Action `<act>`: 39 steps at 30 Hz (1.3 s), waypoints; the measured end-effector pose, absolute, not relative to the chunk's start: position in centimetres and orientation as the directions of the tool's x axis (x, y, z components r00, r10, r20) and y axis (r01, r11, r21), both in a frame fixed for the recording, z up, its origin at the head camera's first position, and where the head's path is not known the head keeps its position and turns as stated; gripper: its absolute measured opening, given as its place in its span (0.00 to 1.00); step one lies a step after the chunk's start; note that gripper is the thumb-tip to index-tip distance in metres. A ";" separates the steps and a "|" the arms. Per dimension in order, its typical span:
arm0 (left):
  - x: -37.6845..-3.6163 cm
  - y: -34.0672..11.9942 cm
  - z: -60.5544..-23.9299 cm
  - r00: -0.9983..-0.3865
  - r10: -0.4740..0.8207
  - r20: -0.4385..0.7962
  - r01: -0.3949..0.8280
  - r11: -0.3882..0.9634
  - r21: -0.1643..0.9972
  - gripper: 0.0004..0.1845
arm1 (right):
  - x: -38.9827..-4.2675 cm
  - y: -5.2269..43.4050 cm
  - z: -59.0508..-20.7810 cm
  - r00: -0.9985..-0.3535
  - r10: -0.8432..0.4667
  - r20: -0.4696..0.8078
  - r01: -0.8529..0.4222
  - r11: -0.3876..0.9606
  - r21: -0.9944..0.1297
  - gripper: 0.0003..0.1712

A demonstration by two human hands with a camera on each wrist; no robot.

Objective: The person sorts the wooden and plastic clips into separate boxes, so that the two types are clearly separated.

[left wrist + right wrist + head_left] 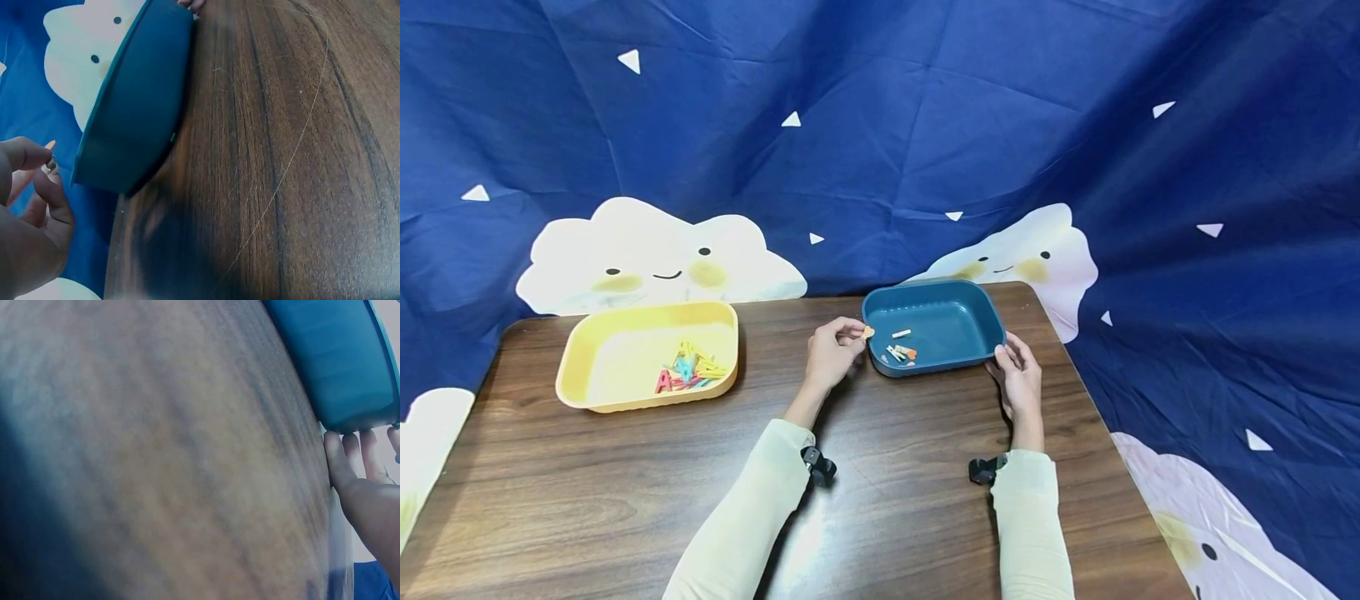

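My left hand [831, 354] pinches a small wooden clothespin with an orange heart [868, 332] between thumb and fingertips, at the left rim of the blue tub [934, 367]. In the left wrist view, my left hand [40, 219] is beside the tub's outer wall [140, 106], and the clothespin [50, 164] is partly hidden by fingers. My right hand [1018, 379] touches the tub's front right corner. The right wrist view shows its fairly straight fingers [370, 456] against the outer wall. Several small clothespins [897, 353] lie inside at the left end.
A yellow tub [647, 402] stands to the left on the wooden table [880, 500], with several colored clothespins [692, 367] in its right part. Behind the table hangs a blue curtain [865, 167] with clouds and triangles.
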State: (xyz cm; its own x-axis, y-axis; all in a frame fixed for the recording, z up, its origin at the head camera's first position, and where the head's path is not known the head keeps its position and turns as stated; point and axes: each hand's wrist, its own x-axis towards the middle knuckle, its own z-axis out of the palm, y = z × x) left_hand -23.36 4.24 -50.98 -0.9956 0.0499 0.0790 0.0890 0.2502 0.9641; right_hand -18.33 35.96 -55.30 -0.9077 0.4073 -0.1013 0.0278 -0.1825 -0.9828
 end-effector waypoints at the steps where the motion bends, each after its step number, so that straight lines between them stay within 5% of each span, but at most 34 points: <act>1: -23.3 4.3 -51.0 -0.995 0.054 0.084 0.095 0.252 0.963 0.10 | -18.4 36.0 -55.3 -0.907 0.408 -0.101 0.027 -0.183 -0.983 0.28; 39: -23.4 7.9 -50.9 -0.978 0.175 0.117 0.187 0.472 0.862 0.07 | -18.4 36.0 -55.6 -0.907 0.410 -0.095 0.011 -0.202 -0.979 0.28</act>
